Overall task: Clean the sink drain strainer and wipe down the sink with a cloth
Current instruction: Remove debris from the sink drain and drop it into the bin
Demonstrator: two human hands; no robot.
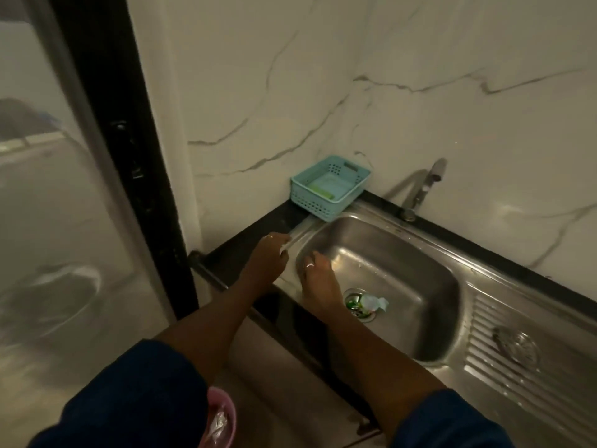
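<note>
One sink (420,242) lengthwise along wall (452,108)

Single head cam, wide-angle. High viewpoint, pitched forward-down, slightly tilted. Faces marble wall (420,92) corner; sink (403,276) near, centre-right. Glass door (48,189) fills left edge. Own forearms enter from bottom.

Home kitchen: steel sink (420,276), faucet (420,189), marble wall (420,92).
</note>
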